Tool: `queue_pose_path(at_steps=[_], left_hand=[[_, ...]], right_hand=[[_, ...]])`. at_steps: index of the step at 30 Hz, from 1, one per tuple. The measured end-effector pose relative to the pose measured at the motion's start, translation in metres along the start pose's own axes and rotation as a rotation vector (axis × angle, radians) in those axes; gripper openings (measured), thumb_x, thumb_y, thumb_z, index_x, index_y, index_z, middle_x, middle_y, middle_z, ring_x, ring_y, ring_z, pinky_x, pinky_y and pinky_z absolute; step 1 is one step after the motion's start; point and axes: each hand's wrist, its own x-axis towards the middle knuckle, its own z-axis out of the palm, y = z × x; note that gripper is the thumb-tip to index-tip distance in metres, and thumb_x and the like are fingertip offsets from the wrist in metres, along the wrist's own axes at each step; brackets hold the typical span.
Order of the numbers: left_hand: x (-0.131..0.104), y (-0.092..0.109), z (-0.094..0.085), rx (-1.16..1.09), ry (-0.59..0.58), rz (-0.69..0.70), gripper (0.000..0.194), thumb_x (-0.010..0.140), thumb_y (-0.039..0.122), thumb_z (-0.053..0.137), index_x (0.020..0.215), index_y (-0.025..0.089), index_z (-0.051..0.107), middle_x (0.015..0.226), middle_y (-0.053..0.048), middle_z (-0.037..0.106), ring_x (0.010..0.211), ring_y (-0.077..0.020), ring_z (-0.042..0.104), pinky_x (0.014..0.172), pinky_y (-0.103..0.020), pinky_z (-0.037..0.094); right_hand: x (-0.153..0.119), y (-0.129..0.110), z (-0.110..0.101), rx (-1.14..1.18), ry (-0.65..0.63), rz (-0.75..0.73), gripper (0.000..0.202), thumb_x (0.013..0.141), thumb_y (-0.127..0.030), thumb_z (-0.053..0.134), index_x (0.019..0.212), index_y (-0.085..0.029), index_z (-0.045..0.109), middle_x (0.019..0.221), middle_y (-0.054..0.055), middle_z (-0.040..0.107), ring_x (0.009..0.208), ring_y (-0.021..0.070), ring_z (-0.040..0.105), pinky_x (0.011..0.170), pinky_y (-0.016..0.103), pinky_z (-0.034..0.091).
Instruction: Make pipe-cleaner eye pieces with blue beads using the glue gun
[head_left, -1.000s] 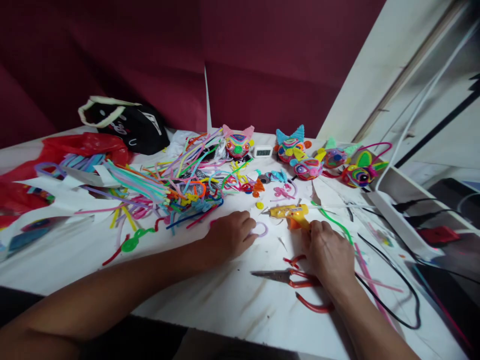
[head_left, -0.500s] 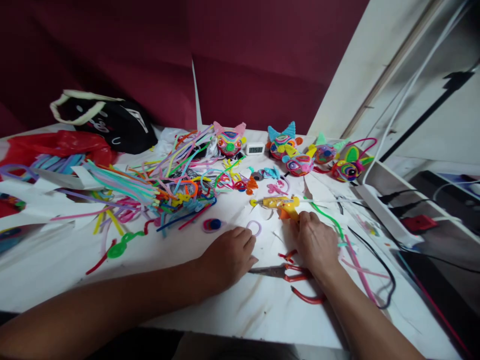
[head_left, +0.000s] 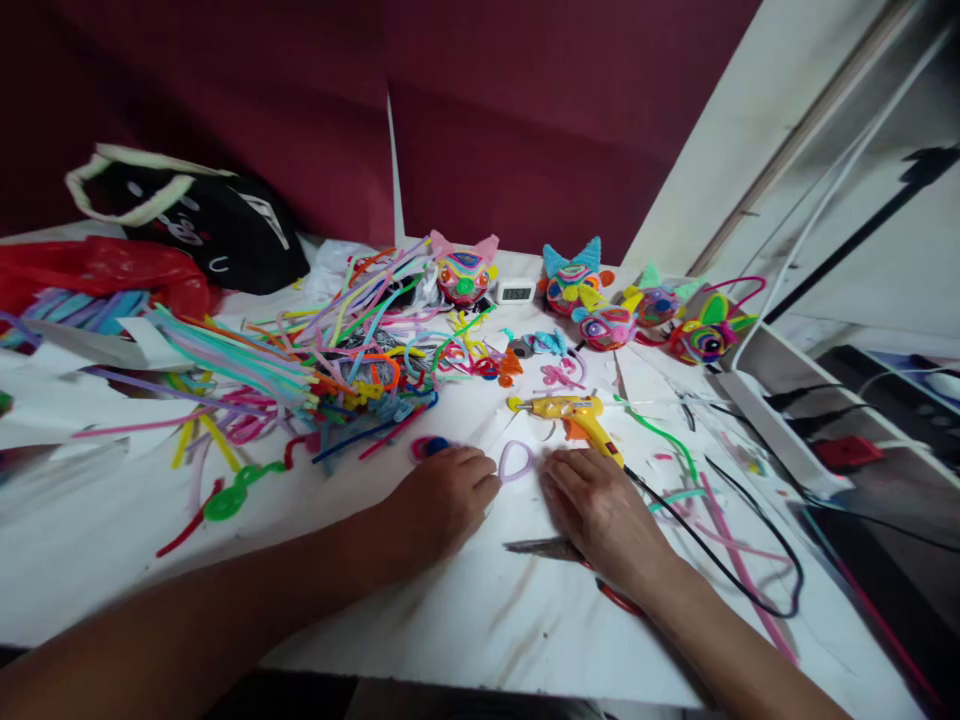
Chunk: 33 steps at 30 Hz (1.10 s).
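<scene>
My left hand [head_left: 444, 500] rests low over the table, fingers closed on the end of a lavender pipe cleaner [head_left: 517, 462] bent into a loop. Just beyond its knuckles lies a small coil with a dark blue centre [head_left: 433, 446], partly covered. My right hand [head_left: 600, 505] is to the right of the loop, fingers extended down toward the tabletop, with nothing visible in them. A yellow glue gun [head_left: 574, 410] lies on its side beyond that hand, nozzle pointing left. Scissors [head_left: 546, 548] lie under my right hand, their handles mostly hidden.
A heap of pipe cleaners [head_left: 247, 365] spreads across the left. Several decorated animal heads [head_left: 465, 272] stand at the back around a small digital clock [head_left: 516, 291]. A black cord [head_left: 705, 560] and a power strip [head_left: 780, 430] are on the right. A black bag [head_left: 217, 235] stands back left.
My right hand has let go of the glue gun and moved left, toward the loop. The glue gun now lies on the table. My left hand has shifted slightly left, and the view has shifted a little.
</scene>
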Motion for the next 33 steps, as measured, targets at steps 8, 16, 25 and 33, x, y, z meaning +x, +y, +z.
queue_pose_path(at_steps=[8, 16, 25, 33], left_hand=[[-0.008, 0.031, 0.003, 0.133, 0.190, 0.029, 0.024, 0.088, 0.007, 0.045, 0.107, 0.005, 0.059, 0.096, -0.014, 0.066, 0.092, -0.0252, 0.062, 0.078, -0.038, 0.053], [-0.009, 0.039, 0.008, 0.060, 0.220, 0.048, 0.030, 0.087, 0.007, 0.042, 0.113, 0.005, 0.058, 0.095, -0.014, 0.067, 0.093, -0.0250, 0.063, 0.079, -0.039, 0.054], [-0.006, 0.033, -0.001, -0.028, 0.176, 0.046, 0.022, 0.086, 0.007, 0.043, 0.099, 0.012, 0.060, 0.089, -0.010, 0.067, 0.090, -0.0218, 0.063, 0.080, -0.037, 0.053], [-0.004, 0.027, 0.000, -0.063, 0.158, 0.075, 0.020, 0.087, 0.007, 0.045, 0.099, 0.013, 0.060, 0.088, -0.009, 0.066, 0.091, -0.0218, 0.061, 0.081, -0.035, 0.052]], right_hand=[[-0.007, 0.012, 0.010, -0.171, 0.063, -0.133, 0.033, 0.085, -0.006, 0.055, 0.117, -0.006, 0.065, 0.118, 0.016, 0.068, 0.109, 0.0304, 0.060, 0.097, 0.046, 0.047], [-0.008, 0.018, 0.010, -0.102, 0.058, -0.208, 0.035, 0.088, -0.008, 0.053, 0.121, -0.003, 0.063, 0.126, 0.018, 0.064, 0.116, 0.0315, 0.059, 0.099, 0.048, 0.048], [-0.008, 0.023, -0.009, 0.078, 0.092, -0.123, 0.031, 0.095, -0.013, 0.043, 0.117, -0.008, 0.064, 0.119, 0.017, 0.066, 0.110, 0.0258, 0.062, 0.090, 0.040, 0.055], [-0.044, 0.001, -0.034, 0.095, -0.144, -0.097, 0.021, 0.087, -0.023, 0.062, 0.106, -0.014, 0.067, 0.102, 0.012, 0.065, 0.092, 0.0270, 0.062, 0.080, 0.045, 0.058]])
